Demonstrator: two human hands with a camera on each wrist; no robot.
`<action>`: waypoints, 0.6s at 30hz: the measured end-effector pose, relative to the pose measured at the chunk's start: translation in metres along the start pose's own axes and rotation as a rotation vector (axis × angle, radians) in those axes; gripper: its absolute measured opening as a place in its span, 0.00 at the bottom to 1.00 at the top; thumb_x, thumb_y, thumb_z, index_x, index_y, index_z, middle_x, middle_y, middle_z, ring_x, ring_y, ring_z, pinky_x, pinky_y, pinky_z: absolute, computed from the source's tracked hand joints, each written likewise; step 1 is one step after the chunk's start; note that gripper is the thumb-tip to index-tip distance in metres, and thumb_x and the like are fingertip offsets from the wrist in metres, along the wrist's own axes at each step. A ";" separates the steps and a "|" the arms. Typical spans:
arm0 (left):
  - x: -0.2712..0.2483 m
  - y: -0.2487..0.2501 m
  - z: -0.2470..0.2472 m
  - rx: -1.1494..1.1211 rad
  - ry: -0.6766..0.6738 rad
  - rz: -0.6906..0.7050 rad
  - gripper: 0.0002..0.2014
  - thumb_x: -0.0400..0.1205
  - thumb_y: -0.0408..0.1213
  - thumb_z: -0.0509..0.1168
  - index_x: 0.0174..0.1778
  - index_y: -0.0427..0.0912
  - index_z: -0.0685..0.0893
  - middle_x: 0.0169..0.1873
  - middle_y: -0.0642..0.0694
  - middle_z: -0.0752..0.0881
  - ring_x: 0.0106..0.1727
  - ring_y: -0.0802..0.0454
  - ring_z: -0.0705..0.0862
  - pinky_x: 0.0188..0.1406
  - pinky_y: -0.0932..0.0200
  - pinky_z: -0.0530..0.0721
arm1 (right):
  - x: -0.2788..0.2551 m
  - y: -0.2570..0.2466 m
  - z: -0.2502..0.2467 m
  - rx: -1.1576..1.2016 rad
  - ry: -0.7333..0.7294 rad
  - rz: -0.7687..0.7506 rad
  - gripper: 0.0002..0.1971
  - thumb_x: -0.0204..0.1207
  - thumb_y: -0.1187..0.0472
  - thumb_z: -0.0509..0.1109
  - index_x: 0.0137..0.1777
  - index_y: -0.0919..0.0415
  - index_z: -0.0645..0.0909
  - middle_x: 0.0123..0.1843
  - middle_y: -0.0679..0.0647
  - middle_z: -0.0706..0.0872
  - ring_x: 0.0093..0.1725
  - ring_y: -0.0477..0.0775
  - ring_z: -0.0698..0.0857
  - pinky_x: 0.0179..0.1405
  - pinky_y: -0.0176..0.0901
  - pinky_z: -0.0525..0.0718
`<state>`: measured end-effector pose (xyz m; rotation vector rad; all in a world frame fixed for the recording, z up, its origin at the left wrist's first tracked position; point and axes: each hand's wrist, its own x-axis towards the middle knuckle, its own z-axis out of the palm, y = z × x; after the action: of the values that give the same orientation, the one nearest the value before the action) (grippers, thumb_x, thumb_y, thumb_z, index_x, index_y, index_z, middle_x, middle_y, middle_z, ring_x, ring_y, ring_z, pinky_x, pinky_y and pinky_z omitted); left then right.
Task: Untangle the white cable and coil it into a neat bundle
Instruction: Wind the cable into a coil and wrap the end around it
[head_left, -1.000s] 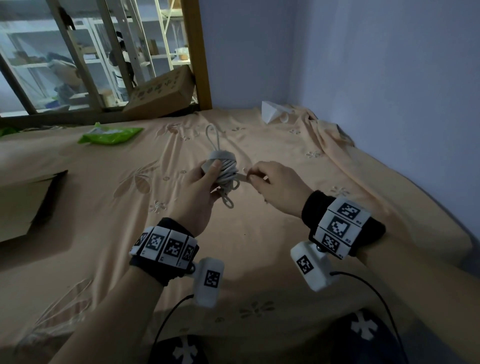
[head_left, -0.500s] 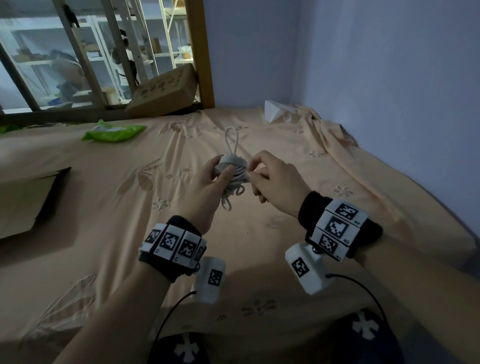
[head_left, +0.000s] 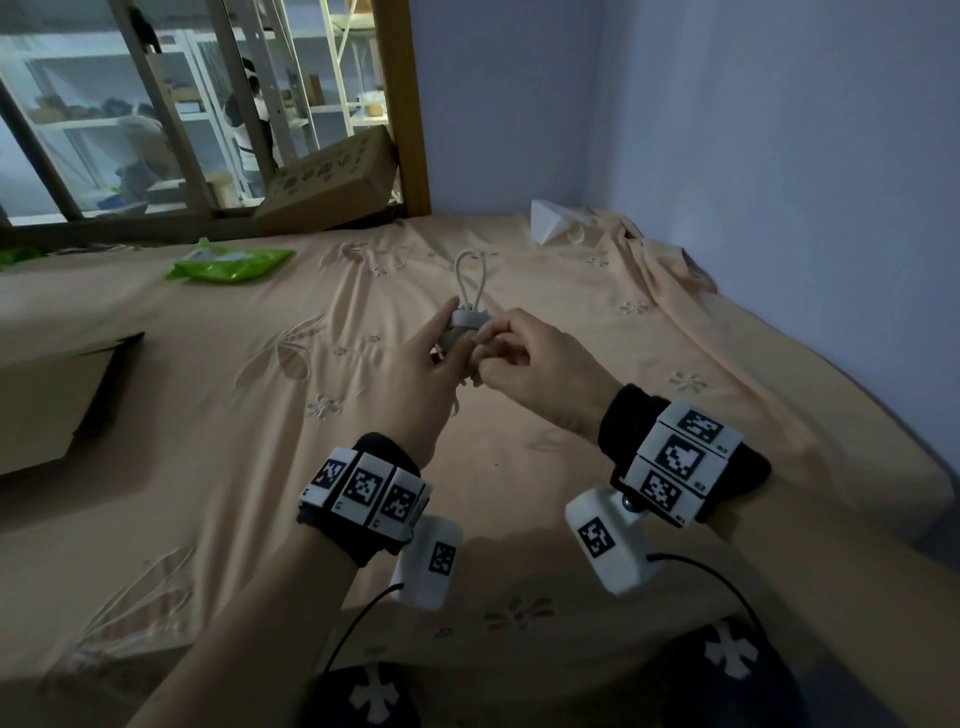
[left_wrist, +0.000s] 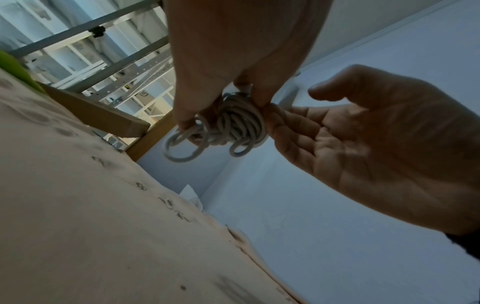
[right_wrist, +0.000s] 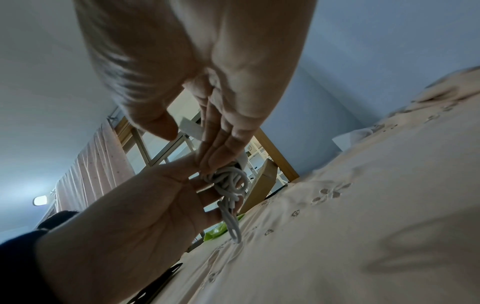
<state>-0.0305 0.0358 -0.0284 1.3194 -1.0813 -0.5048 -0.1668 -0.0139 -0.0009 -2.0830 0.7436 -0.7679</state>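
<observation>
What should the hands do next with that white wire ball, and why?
Probably the right hand should tuck the end it pinches under a wrap. The white cable is already wound into a bundle held above the bed sheet by the left hand, with small loops sticking out at both ends. Both hands meet at the bundle, so securing the end looks like the next move.

Head cam looks down-fwd at bed (head_left: 218, 395); wrist cams close, upward — all share cable (head_left: 470, 291).

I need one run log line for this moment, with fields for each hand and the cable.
left hand: grips cable bundle | right hand: pinches the bundle's side | white cable: wound, held above bedsheet, loops protruding
</observation>
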 end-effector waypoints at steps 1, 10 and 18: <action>-0.001 -0.002 -0.001 -0.002 0.004 -0.006 0.23 0.85 0.37 0.64 0.77 0.46 0.73 0.46 0.50 0.87 0.42 0.53 0.84 0.43 0.50 0.84 | 0.000 0.000 0.000 -0.015 -0.019 0.002 0.14 0.73 0.52 0.67 0.58 0.52 0.76 0.52 0.47 0.89 0.52 0.46 0.87 0.59 0.50 0.84; -0.013 0.005 0.012 -0.089 -0.185 -0.025 0.13 0.86 0.27 0.50 0.53 0.40 0.80 0.31 0.47 0.77 0.32 0.57 0.75 0.33 0.65 0.76 | 0.003 -0.004 0.001 -0.147 0.178 -0.090 0.10 0.81 0.58 0.64 0.40 0.62 0.78 0.32 0.53 0.86 0.28 0.46 0.86 0.27 0.25 0.79; -0.021 0.015 0.015 -0.111 -0.080 0.046 0.14 0.90 0.40 0.52 0.63 0.52 0.82 0.50 0.45 0.85 0.45 0.56 0.85 0.47 0.62 0.82 | 0.007 -0.004 0.008 -0.318 0.211 -0.162 0.09 0.78 0.61 0.62 0.35 0.58 0.72 0.30 0.56 0.86 0.32 0.58 0.86 0.36 0.51 0.87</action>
<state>-0.0570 0.0487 -0.0231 1.1835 -1.1310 -0.5791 -0.1551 -0.0135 -0.0004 -2.3939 0.8651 -1.0268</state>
